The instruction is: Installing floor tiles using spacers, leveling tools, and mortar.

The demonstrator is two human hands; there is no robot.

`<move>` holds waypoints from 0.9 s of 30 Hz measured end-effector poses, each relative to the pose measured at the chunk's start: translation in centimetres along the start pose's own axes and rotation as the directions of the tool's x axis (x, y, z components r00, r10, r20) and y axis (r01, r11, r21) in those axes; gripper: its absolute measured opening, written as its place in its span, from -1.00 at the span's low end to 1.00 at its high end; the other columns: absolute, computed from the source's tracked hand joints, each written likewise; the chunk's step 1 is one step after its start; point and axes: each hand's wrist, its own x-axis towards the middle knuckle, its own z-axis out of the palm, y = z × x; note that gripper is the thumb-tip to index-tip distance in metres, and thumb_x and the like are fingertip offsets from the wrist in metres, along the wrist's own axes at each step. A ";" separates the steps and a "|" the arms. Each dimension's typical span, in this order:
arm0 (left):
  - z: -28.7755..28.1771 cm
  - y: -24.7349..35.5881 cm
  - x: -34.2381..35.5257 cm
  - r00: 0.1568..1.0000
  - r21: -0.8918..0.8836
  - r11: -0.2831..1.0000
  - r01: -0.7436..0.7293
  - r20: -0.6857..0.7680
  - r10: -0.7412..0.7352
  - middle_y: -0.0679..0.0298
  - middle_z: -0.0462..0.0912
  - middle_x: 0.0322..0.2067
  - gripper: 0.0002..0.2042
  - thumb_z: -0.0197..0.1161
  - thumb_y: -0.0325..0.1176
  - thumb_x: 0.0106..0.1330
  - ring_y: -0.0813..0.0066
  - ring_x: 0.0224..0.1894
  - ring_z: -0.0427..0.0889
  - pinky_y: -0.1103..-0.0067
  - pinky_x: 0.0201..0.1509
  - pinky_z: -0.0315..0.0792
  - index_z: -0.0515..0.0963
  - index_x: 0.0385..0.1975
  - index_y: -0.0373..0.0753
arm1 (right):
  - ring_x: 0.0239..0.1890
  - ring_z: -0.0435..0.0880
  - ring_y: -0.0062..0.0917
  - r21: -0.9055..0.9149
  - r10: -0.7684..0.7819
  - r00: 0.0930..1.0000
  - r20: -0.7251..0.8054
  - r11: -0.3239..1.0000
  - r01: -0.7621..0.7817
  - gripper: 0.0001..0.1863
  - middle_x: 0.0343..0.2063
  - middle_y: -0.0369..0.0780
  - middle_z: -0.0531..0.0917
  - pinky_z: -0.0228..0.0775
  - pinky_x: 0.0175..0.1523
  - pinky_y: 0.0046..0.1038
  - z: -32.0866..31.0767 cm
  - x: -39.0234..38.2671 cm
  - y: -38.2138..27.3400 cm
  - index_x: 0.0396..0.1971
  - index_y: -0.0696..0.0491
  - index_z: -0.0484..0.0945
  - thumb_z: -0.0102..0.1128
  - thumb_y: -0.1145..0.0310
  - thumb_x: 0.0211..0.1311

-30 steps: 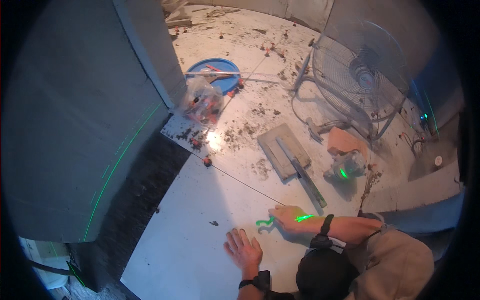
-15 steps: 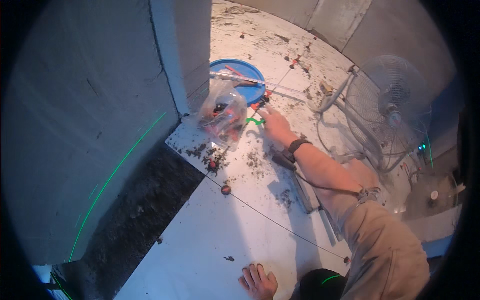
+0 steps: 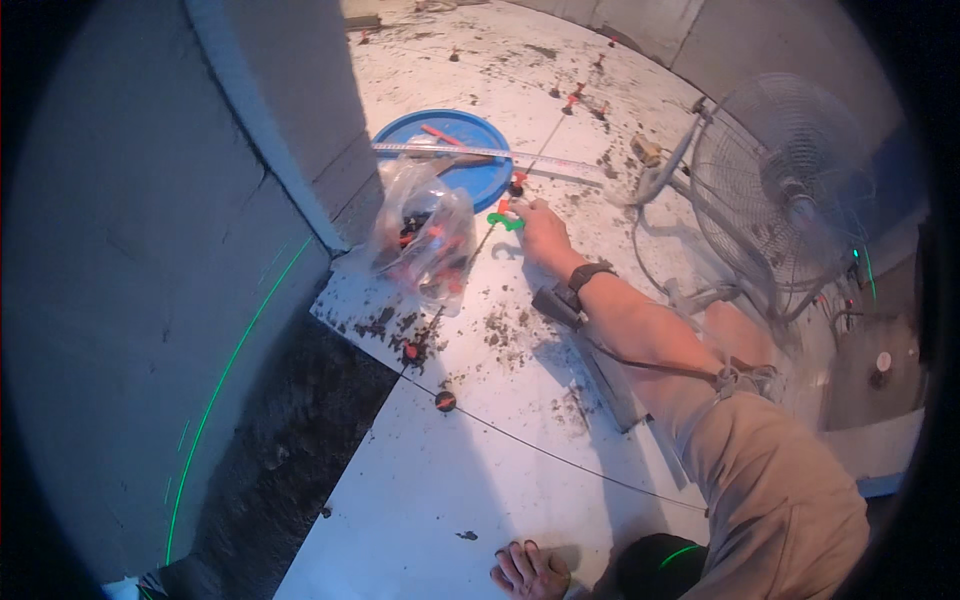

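Note:
My right hand point(image 3: 545, 235), with a dark watch on its wrist, reaches over the white floor tiles point(image 3: 420, 490) along a joint. Its fingers are closed on a green curved plastic piece point(image 3: 506, 221), against a small red tile leveler point(image 3: 503, 207). Just beyond stands another red-and-black tile leveler point(image 3: 517, 185). A clear plastic bag point(image 3: 430, 245) of red and black levelers lies left of the hand. My left hand point(image 3: 530, 572) rests on the near tile, fingers apart, holding nothing. More levelers stand along the joints, one point(image 3: 445, 401) near the tile corner.
A blue round lid point(image 3: 490, 190) with a ruler point(image 3: 560, 168) across it lies beyond the bag. At right stand a wire-cage fan point(image 3: 790, 190) and hoses. A grey wall point(image 3: 130, 250) rises at left, beside a dark untiled strip point(image 3: 290, 440). Mortar crumbs litter the tiles.
The view has shifted slightly. The green piece has turned and now sits right beside the red leveler under my right fingers. My left hand stays on the tile.

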 end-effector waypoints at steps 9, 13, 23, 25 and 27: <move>-1.3 0.5 -0.5 0.992 0.187 0.974 -0.128 0.011 0.129 0.05 0.47 0.08 -0.57 0.07 -0.15 0.28 0.03 0.11 0.45 0.14 0.04 0.38 0.45 0.08 -0.24 | -0.36 0.60 -0.24 0.532 0.052 0.918 0.394 0.801 -0.274 -0.84 -0.45 -0.07 0.59 0.42 -0.25 -0.31 -8.6 -34.9 -3.1 -0.27 0.03 0.62 0.21 0.34 0.18; -0.7 0.6 0.0 1.000 -0.014 1.000 -0.009 0.023 0.009 0.07 0.41 0.13 -0.55 0.22 -0.11 0.10 -0.01 0.26 0.25 -0.01 0.25 0.09 0.50 -0.06 -0.26 | -0.19 0.63 -0.25 0.556 -0.087 0.828 0.554 0.779 -0.290 -0.74 -0.28 -0.06 0.64 0.45 -0.09 -0.33 -14.5 -48.3 -0.8 -0.18 0.06 0.59 0.17 0.37 0.10; -15.2 5.5 -6.7 0.598 -0.584 0.332 0.741 0.798 0.067 0.09 0.61 -0.14 -0.64 0.02 -0.18 0.36 0.29 -0.23 0.63 0.43 -0.34 0.51 0.47 0.04 -0.24 | -0.19 0.60 -0.15 0.516 -0.424 0.813 0.399 0.837 0.183 -0.58 -0.22 -0.09 0.59 0.47 -0.07 -0.25 -23.3 -54.4 0.6 -0.04 0.03 0.52 0.14 0.46 0.00; -17.9 6.3 -8.8 0.654 -0.640 0.254 0.725 0.756 0.040 0.16 0.62 -0.27 -0.68 0.02 -0.19 0.38 0.40 -0.38 0.59 0.51 -0.47 0.45 0.47 -0.01 -0.24 | -0.20 0.59 -0.14 0.584 -0.612 0.717 0.334 0.732 0.352 -0.57 -0.20 -0.12 0.56 0.48 -0.09 -0.25 -24.9 -56.3 -0.5 -0.01 -0.01 0.49 0.12 0.48 0.02; -19.9 7.0 -10.8 0.702 -0.693 0.166 0.701 0.712 0.011 0.23 0.62 -0.40 -0.72 0.03 -0.21 0.39 0.51 -0.53 0.55 0.60 -0.61 0.39 0.48 -0.06 -0.24 | -0.20 0.59 -0.15 0.558 -0.622 0.712 0.327 0.735 0.386 -0.55 -0.20 -0.14 0.53 0.50 -0.08 -0.27 -26.6 -58.1 -1.2 0.03 -0.03 0.46 0.10 0.49 0.05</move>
